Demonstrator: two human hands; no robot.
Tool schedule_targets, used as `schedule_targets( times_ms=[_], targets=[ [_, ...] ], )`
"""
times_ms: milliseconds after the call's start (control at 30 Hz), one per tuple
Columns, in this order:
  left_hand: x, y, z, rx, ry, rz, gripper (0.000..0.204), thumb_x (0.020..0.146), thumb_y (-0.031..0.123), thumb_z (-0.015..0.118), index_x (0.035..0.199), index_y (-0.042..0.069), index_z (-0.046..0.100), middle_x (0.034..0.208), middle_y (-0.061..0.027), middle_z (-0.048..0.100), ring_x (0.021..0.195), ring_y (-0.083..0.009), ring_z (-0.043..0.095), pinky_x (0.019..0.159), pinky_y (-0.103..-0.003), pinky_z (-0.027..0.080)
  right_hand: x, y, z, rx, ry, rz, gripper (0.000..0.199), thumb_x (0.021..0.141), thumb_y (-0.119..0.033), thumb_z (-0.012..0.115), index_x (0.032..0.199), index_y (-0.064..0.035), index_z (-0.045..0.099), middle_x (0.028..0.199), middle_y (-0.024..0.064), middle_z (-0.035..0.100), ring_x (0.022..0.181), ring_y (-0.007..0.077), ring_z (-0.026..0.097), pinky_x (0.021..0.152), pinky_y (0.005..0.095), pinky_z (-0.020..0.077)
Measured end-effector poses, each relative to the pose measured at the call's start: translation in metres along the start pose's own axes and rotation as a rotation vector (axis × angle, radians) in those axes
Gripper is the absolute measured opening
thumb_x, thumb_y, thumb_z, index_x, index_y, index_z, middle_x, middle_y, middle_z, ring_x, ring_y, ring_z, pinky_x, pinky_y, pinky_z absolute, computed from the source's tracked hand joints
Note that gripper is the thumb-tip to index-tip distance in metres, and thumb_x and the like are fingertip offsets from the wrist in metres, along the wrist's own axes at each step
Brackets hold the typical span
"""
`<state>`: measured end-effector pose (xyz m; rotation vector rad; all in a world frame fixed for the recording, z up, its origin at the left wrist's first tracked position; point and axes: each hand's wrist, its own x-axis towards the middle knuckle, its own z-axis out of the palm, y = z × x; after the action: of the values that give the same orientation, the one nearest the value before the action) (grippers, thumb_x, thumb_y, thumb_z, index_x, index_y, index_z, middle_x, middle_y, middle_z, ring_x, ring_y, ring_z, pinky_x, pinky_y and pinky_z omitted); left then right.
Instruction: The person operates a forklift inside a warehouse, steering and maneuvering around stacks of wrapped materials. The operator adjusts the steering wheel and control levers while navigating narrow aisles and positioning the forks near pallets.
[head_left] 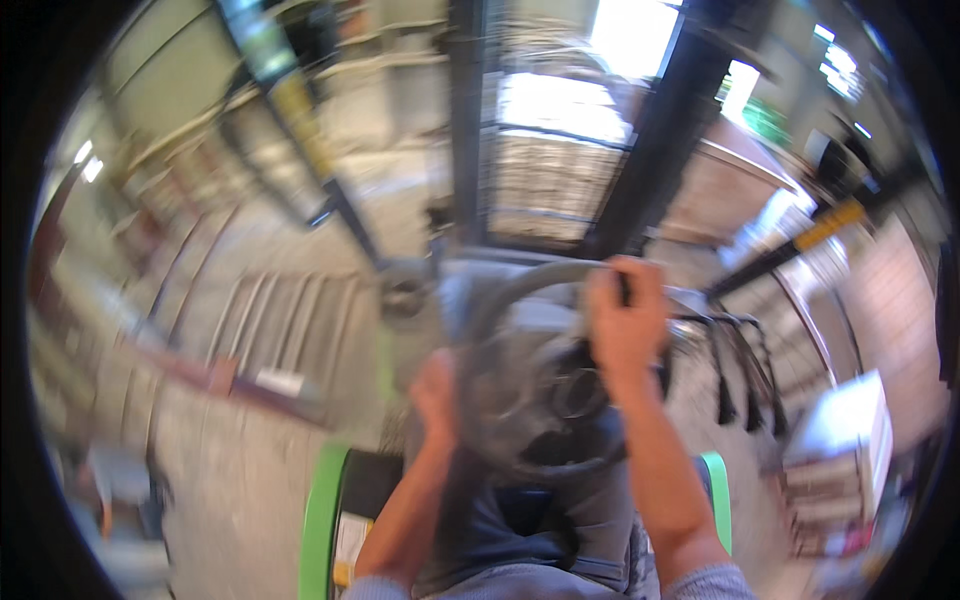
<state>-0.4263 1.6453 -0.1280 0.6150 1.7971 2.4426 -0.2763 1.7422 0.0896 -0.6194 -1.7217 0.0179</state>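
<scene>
I sit at the dark steering wheel (480,430) of a forklift with green body panels (322,520). My right hand (628,315) is closed at the upper right of the wheel, with a small dark part showing between its fingers. At the wheel's left side is my left hand (433,395), close against the rim. Motion smears its fingers, so their grip on the rim cannot be made out. Several black control levers (750,375) stand to the right of the wheel, apart from my right hand.
Ahead rise the dark mast uprights (466,130), with a blurred stack (555,185) visible between them. Slatted metal frames (285,320) lie on the floor at left. A large brown box shape (715,190) stands ahead right; a white-topped stack (840,430) is nearer right.
</scene>
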Motion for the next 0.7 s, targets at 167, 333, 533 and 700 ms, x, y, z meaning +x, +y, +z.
schedule_targets(
  times_ms=[167,333,533,700],
  targets=[
    [-0.026,0.011,-0.072,-0.203,-0.204,-0.085,0.036,0.105,0.031,0.054,0.100,-0.001,0.068,0.093,-0.0087,0.070,0.081,-0.0192,0.065,0.071,-0.038,0.052,-0.031,-0.082,-0.014,0.082,0.064,-0.120,0.021,0.077,-0.010,0.074,0.094,-0.0093,0.063,0.089,0.0113,0.060,0.087,0.0351,0.060,0.074,0.0479,0.0473],
    [-0.065,-0.005,-0.144,-0.505,-0.403,-0.226,0.054,0.105,0.039,0.043,0.134,-0.004,0.057,0.125,-0.0157,0.065,0.115,-0.0302,0.062,0.103,-0.046,0.048,-0.103,-0.149,-0.052,0.221,0.028,-0.069,0.028,0.068,-0.013,0.074,0.091,-0.0040,0.061,0.095,0.0173,0.057,0.099,0.0393,0.058,0.084,0.0500,0.0478],
    [-0.036,0.033,-0.174,-0.267,-0.359,-0.058,0.046,0.105,0.037,0.044,0.130,0.002,0.058,0.111,-0.0128,0.065,0.094,-0.0219,0.064,0.082,-0.035,0.052,-0.117,-0.235,-0.037,0.251,-0.017,-0.051,0.028,0.070,-0.012,0.076,0.092,-0.0054,0.061,0.096,0.0132,0.055,0.101,0.0347,0.057,0.092,0.0489,0.0482],
    [-0.052,0.076,-0.181,-0.202,-0.352,-0.105,0.040,0.105,0.035,0.047,0.119,0.001,0.063,0.103,-0.0118,0.067,0.088,-0.0226,0.063,0.081,-0.036,0.052,-0.158,-0.256,-0.070,0.218,-0.162,-0.084,0.029,0.067,-0.018,0.076,0.090,-0.0070,0.061,0.096,0.0124,0.055,0.101,0.0339,0.057,0.100,0.0499,0.0453]
  ],
)
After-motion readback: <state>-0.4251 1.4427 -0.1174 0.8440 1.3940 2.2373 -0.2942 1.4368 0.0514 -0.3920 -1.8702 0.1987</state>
